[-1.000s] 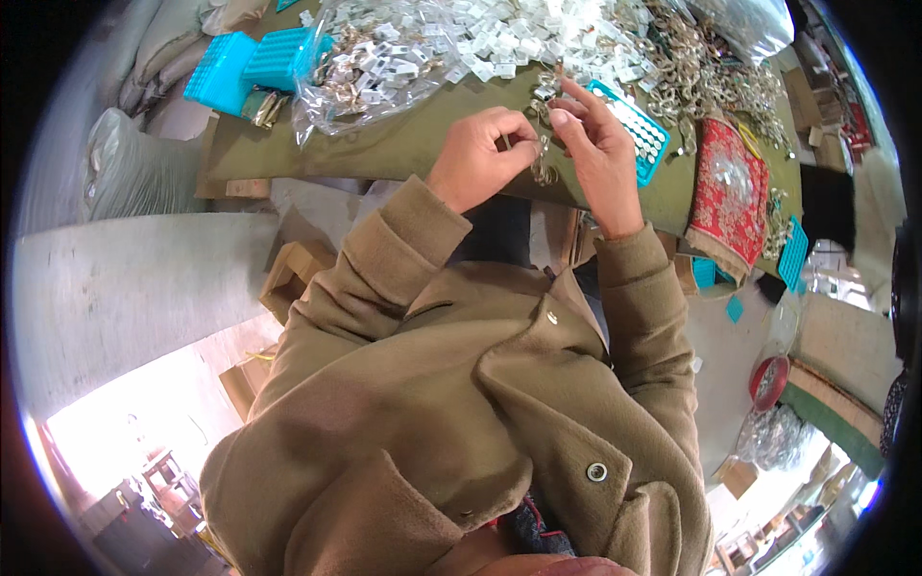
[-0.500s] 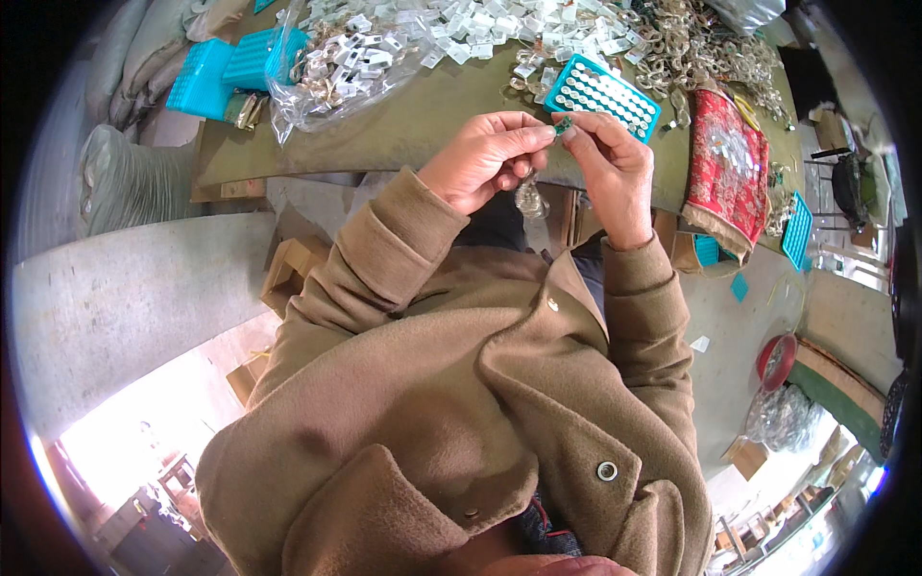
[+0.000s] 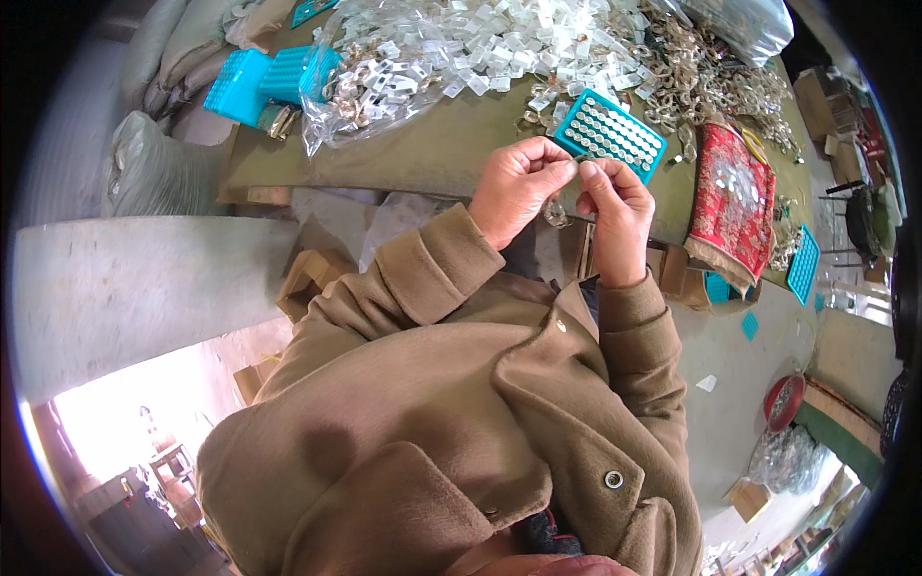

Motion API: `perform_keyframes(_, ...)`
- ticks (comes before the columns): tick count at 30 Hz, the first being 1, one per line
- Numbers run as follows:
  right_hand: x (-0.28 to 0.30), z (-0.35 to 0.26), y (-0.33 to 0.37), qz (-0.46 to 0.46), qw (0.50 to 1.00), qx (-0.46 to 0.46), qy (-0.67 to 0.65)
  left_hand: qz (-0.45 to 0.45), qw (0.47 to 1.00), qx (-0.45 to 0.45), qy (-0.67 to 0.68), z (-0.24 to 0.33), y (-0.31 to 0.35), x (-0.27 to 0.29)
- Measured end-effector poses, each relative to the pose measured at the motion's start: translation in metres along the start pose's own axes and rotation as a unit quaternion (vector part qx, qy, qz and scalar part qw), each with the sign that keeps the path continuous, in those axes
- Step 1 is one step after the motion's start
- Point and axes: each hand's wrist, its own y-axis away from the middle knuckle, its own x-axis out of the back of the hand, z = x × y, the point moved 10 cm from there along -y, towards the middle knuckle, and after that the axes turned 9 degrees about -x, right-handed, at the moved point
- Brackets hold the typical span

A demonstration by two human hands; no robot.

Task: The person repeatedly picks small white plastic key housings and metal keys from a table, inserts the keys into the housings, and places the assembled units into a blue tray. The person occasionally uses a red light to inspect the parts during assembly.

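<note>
My left hand (image 3: 521, 190) and my right hand (image 3: 621, 213) meet fingertip to fingertip at the table's near edge. Both pinch a small green circuit board, now mostly hidden between the thumbs and forefingers. Below the left fingers hangs a small bundle of coiled clear cable (image 3: 554, 213); whether it joins the board cannot be made out. Just beyond the fingertips lies a turquoise tray (image 3: 659, 144) with rows of round white pieces.
Loose white plastic housings (image 3: 509, 43) heap across the table's far side, some in a clear bag (image 3: 322, 120). Tangled cables (image 3: 715, 72) pile at far right. A red patterned cloth (image 3: 715, 206) drapes the right edge. Turquoise trays (image 3: 238, 86) stand at left.
The view has shifted, so the table appears lower. My fingertips have closed together over the green board, which showed more plainly before.
</note>
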Motion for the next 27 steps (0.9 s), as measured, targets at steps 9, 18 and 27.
perform_keyframes(9,-0.004,0.018,-0.009,-0.066,0.984,-0.062,-0.155,-0.011,0.99,-0.092,-0.111,0.017,-0.004,-0.004)
perform_keyframes(18,0.001,0.015,-0.002,-0.08,0.962,-0.133,-0.226,-0.212,0.96,-0.002,-0.181,-0.002,-0.019,0.007)
perform_keyframes(27,-0.01,0.016,0.005,-0.097,0.98,-0.092,-0.148,0.073,0.721,-0.241,-0.646,0.021,-0.137,0.095)
